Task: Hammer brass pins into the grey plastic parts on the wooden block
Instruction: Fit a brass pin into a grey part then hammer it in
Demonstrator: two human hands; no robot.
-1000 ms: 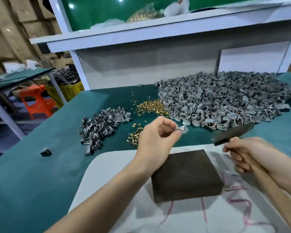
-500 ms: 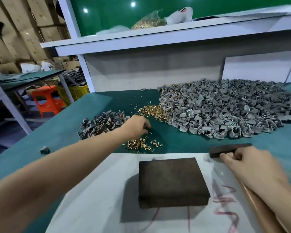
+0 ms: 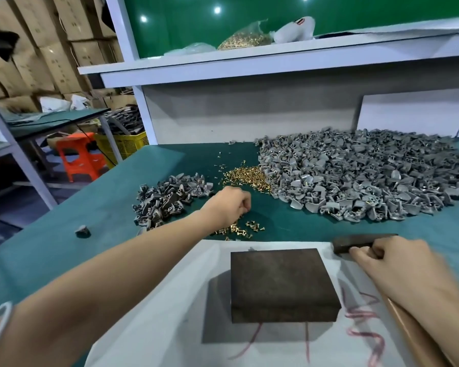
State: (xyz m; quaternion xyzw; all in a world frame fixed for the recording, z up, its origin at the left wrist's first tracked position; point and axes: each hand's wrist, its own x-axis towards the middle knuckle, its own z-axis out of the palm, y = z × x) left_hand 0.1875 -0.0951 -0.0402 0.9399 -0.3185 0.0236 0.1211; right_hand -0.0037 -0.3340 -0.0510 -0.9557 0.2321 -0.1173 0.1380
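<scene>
The dark wooden block (image 3: pixel 281 282) lies on a white sheet (image 3: pixel 149 327), its top bare. My left hand (image 3: pixel 229 207) reaches past it, fingers curled down over a small scatter of brass pins (image 3: pixel 247 227); what the fingertips hold is hidden. A larger heap of brass pins (image 3: pixel 247 177) lies further back. My right hand (image 3: pixel 392 266) grips the hammer, whose dark head (image 3: pixel 361 241) rests low to the right of the block and whose brown handle (image 3: pixel 414 337) runs to the lower right. A big pile of grey plastic parts (image 3: pixel 368 176) fills the right of the green table.
A smaller pile of grey parts (image 3: pixel 167 197) sits left of my left hand, and a lone grey part (image 3: pixel 82 231) lies near the table's left edge. A white shelf holds a bag of brass pins (image 3: pixel 245 38). An orange stool (image 3: pixel 81 154) and a yellow crate (image 3: pixel 125 144) stand beyond.
My left hand, which held a grey part above the block, has moved forward to the loose pins. My right hand has lowered the hammer beside the block.
</scene>
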